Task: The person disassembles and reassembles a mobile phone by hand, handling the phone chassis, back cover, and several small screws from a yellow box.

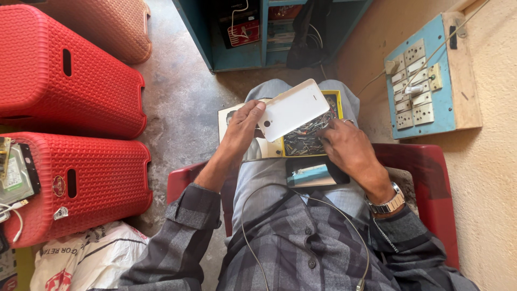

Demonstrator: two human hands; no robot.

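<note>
My left hand (240, 129) holds a white phone back cover (293, 109) by its lower left corner, tilted above my lap. Under it a shallow yellow-rimmed box (336, 96) full of small metal screws and parts rests on my knees. My right hand (346, 145) reaches into that box, fingertips among the parts; whether it pinches one is hidden. An opened phone (315, 173) with a light blue part on top lies on my lap just below the box.
Two red plastic stools (81, 178) stand on the floor at left, one carrying a circuit board (16, 172). A blue switchboard (425, 86) hangs on the right wall. A blue cabinet (269, 32) stands ahead. I sit on a red chair (431, 178). A thin cable (245, 226) loops over my shirt.
</note>
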